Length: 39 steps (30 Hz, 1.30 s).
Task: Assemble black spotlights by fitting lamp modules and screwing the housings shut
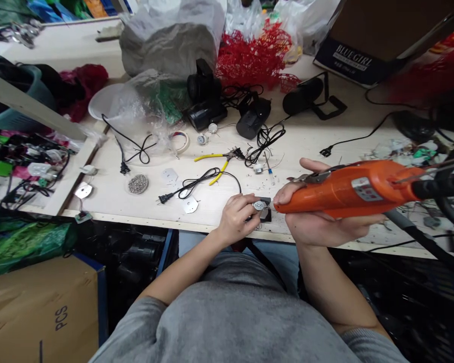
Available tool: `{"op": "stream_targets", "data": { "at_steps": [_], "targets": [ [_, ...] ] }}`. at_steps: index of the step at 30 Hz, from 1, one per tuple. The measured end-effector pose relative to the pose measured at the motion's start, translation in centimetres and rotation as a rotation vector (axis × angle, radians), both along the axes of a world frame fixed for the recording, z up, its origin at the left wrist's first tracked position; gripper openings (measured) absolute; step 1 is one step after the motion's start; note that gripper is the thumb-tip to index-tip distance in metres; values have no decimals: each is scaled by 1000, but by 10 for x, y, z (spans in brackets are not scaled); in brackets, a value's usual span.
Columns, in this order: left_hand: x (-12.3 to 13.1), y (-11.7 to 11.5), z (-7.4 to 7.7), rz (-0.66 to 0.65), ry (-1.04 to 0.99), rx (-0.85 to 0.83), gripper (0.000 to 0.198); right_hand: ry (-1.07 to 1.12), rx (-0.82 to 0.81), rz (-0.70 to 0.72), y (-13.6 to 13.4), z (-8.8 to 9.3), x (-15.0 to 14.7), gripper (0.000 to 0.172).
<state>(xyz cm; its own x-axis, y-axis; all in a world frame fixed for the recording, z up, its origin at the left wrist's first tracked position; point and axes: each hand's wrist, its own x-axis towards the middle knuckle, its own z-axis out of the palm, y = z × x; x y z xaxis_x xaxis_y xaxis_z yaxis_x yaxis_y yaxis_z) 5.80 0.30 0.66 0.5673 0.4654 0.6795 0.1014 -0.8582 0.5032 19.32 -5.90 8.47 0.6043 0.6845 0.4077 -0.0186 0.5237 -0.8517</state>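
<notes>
Our left fingers (246,200) pinch a round silvery piece (259,205) by the desk's (166,214) edge; our right fingers (287,193) wrap an orange tool (336,192) at three o'clock. A "BLUE GIRL" box (350,59) sits at one, a "PCS" carton (38,310) at eight.

Orange driver (336,192) beside silvery disc (260,205)
</notes>
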Motion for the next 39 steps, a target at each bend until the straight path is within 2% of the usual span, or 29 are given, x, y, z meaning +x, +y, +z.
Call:
{"op": "stream_targets", "data": {
  "at_steps": [2, 6, 10, 16, 21, 28, 34, 39],
  "targets": [
    [1, 0, -1, -3, -24, 30, 16, 6, -1, 43, -2, -1, 2, 80],
    [1, 1, 0, -4, -30, 45, 15, 16, 22, 104, -7, -2, 8, 90],
    [1, 1, 2, -6, -9, 55, 11, 24, 43, 134, -7, -2, 10, 86],
    [0, 1, 1, -4, 24, 49, 12, 68, 117, 67, -1, -7, 6, 89],
    [1, 1, 3, -1, 7, 53, 13, 91, 115, 3, 3, -9, 2, 83],
    [0, 0, 1, 5, 18, 35, 14, 68, 32, 23, 6, -16, 1, 82],
    [-1, -1, -1, 11, 23, 31, 14, 56, -2, 118, 5, -16, 4, 84],
    [0, -1, -2, 9, 19, 19, 14, 24, -7, 61, 10, -10, 1, 91]
  ]
}}
